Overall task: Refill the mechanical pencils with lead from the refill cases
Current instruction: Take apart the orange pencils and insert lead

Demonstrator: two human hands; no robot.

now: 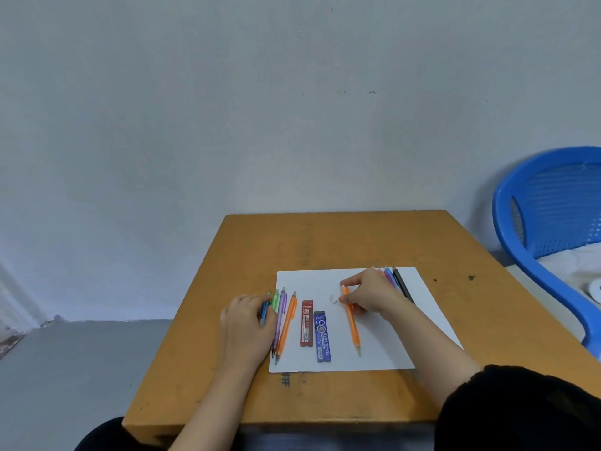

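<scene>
Okay so the counter (325, 242) carries a white paper sheet (422, 336), and everything sits on that. The right hand (370, 294) has its fingers pinching an orange pencil (353, 327) near its top end. The left hand (247, 323) looks to have its fingers curled round a blue pencil (264, 312), with three more pencils (283, 320) just right of them. The red refill case (306, 323) and blue refill case (323, 336) lie untouched between the two sets of fingers. A small white bit (334, 299) sits just left of the right fingers, maybe a cap. My guess is it's partway: the bunched pencils (401, 284) beyond the right fingers look done, and the left lot is still to go.
</scene>
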